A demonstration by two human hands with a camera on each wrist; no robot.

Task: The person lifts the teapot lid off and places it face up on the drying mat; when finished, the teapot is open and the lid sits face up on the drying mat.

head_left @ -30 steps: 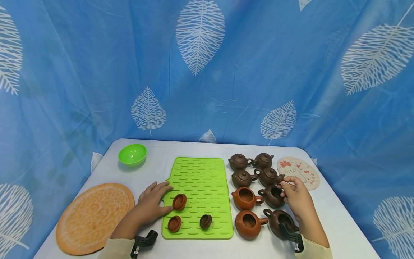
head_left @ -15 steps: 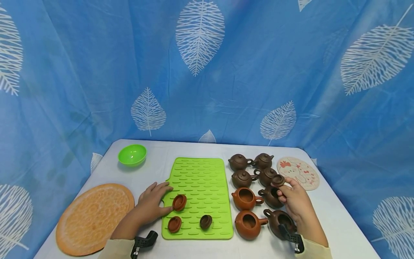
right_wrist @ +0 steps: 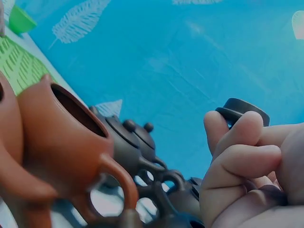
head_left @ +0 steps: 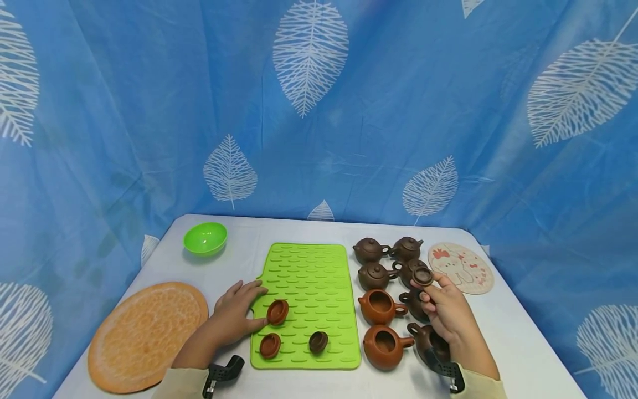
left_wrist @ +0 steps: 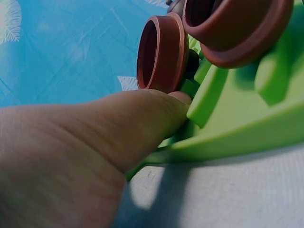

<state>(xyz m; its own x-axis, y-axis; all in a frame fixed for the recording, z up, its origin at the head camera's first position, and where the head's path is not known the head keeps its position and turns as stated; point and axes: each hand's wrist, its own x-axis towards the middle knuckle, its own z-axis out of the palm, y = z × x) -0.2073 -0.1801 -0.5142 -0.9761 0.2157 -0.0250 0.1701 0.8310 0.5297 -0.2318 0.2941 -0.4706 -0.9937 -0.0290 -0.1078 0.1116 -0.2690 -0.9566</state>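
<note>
In the head view my right hand [head_left: 451,310] pinches a dark brown teapot lid [head_left: 423,276], hollow underside showing, above the right column of teapots. Below it an open dark teapot [head_left: 412,307] is partly covered by the hand, and a second dark teapot [head_left: 426,339] sits nearer the wrist. My left hand [head_left: 234,313] lies at the left edge of a green mat [head_left: 309,277], fingers relaxed. Its thumb touches or nearly touches a reddish-brown lid [head_left: 277,312]; the left wrist view shows them close. Another reddish lid [head_left: 270,345] and a dark lid [head_left: 318,342] lie on the mat.
Two reddish lidless teapots [head_left: 370,316] stand between mat and dark pots. Several dark lidded teapots [head_left: 369,254] stand behind them. A patterned round mat [head_left: 468,271] lies far right, a green bowl [head_left: 205,239] back left, a bread-like round mat [head_left: 149,338] front left.
My right hand has lifted the dark lid and moved it slightly left, turning its hollow underside into view. My left hand and the lids on the mat have stayed put.
</note>
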